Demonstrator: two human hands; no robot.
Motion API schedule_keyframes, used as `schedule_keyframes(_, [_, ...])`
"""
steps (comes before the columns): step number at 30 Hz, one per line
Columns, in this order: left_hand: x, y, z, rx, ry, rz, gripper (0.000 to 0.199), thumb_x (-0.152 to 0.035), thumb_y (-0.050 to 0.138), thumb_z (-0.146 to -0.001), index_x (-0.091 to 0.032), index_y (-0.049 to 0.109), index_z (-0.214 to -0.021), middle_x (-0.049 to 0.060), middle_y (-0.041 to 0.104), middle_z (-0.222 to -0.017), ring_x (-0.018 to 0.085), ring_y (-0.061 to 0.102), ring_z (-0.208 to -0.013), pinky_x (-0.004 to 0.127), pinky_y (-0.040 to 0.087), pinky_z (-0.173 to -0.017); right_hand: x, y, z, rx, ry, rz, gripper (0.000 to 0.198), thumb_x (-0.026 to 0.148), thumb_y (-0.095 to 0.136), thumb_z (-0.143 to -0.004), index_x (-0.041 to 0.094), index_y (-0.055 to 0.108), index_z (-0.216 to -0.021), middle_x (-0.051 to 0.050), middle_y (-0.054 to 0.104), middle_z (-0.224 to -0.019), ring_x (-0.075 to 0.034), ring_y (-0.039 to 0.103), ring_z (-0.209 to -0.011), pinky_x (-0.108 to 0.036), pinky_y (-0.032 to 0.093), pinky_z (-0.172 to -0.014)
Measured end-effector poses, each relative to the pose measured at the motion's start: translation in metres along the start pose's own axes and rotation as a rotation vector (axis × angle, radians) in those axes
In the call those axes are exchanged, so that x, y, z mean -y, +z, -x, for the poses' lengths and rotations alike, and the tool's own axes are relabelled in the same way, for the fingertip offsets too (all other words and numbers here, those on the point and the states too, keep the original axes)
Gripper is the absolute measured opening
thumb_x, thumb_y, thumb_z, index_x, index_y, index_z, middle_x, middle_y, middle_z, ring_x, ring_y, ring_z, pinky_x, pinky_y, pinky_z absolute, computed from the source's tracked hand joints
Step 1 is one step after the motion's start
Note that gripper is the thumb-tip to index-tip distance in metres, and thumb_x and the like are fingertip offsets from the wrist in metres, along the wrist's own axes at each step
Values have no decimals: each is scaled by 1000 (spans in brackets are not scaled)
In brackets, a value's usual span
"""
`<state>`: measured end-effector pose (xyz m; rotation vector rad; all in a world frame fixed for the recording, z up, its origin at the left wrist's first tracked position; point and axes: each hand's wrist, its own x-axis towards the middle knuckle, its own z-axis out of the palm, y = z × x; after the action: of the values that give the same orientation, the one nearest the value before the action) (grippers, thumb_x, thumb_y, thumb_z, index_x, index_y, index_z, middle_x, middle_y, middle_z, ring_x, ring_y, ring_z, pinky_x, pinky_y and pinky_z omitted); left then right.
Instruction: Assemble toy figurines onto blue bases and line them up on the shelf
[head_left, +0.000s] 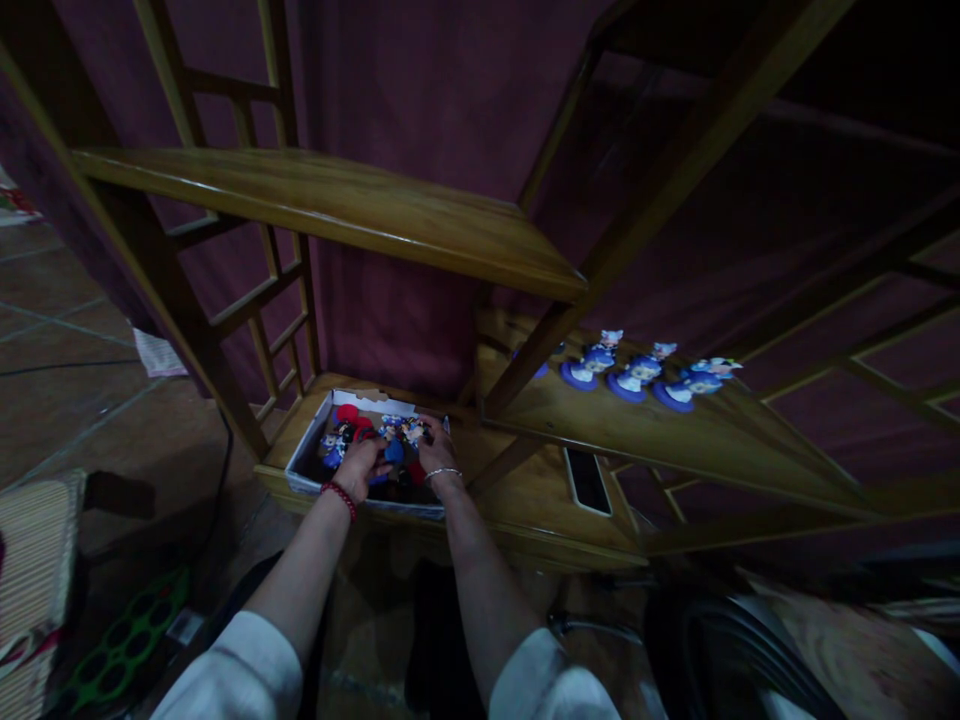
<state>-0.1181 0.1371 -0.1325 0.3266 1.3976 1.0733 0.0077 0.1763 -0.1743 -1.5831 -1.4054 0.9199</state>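
Note:
A shallow white box (306, 484) on the low wooden shelf holds a jumble of small figurines and red, blue and black pieces. My left hand (363, 468), with a red bead bracelet at the wrist, reaches into it; its fingers close around a small blue piece (394, 451). From the right side, my right hand (436, 447), wearing a silvery bracelet, curls its fingers at a blue, white and orange figurine (412, 432). The dim light blurs the exact finger contact. Red pieces (347, 412) lie at the box's back left.
On the raised shelf (675, 445) to the right, several blue-and-white figurines (636, 372) stand on round purple bases. A phone (588, 480) lies on the low shelf. A wooden board (337, 205) and slanting posts frame the space above my hands. A black round-edged object (720, 650) is at lower right.

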Motion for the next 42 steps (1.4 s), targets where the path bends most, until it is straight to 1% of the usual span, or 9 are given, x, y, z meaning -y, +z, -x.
schedule_keyframes(3, [0,0,0,4,-4,-9,8,-13,58,-62,-14,53,-67,1,56,-60,10,52,-55,23,47,-52,-1,1,0,-10,13,4,46,9,44,-64,26,56,-105,-1,59,-95,-15,55,-86,-30,41,-82])
schedule_keyframes(8, [0,1,-1,-5,-13,-21,7,-13,58,-63,-13,53,-69,0,55,-59,9,50,-53,22,46,-51,0,0,0,-8,54,24,45,11,45,-63,24,57,-104,-2,60,-94,-16,55,-85,-30,41,-81])
schedule_keyframes(17, [-4,3,6,15,-29,-41,6,-17,58,-64,-13,53,-64,0,55,-56,8,51,-50,18,41,-45,-2,6,3,-13,77,70,42,14,49,-62,21,58,-103,-4,56,-109,-17,51,-99,-29,35,-90])
schedule_keyframes(23, [-1,3,5,32,-11,-20,2,-13,55,-64,-13,53,-64,0,57,-58,9,53,-53,18,43,-48,2,4,7,-10,143,87,39,19,56,-59,20,59,-98,-4,59,-101,-18,53,-93,-29,38,-85])
schedule_keyframes(26, [3,3,2,35,10,-12,2,-11,55,-63,-13,55,-64,0,57,-58,9,53,-54,18,43,-48,4,2,10,3,139,27,37,20,57,-58,22,60,-94,-1,61,-95,-17,54,-91,-27,40,-83])
schedule_keyframes(30, [6,2,-4,34,33,45,5,-9,58,-60,-13,55,-62,-1,56,-57,7,52,-53,17,44,-49,4,1,11,6,172,-90,34,21,58,-56,21,61,-90,0,63,-91,-17,55,-87,-27,42,-79])
schedule_keyframes(34, [5,2,-4,57,24,150,7,-5,58,-62,-12,57,-60,1,59,-61,7,54,-56,16,44,-52,8,1,12,33,185,-303,30,26,63,-52,19,62,-82,0,65,-82,-17,57,-79,-28,44,-75])
schedule_keyframes(37, [3,2,-2,35,55,203,9,-3,59,-63,-11,58,-60,1,60,-62,6,54,-55,16,43,-52,12,3,13,41,212,-474,29,29,66,-50,17,63,-76,-1,65,-76,-17,58,-73,-29,45,-72])
schedule_keyframes(42, [2,2,-2,34,64,234,16,3,54,-65,-12,60,-60,2,62,-66,5,53,-54,15,43,-52,13,5,13,86,226,-606,35,35,69,-51,16,64,-80,-3,66,-79,-16,59,-75,-30,45,-74])
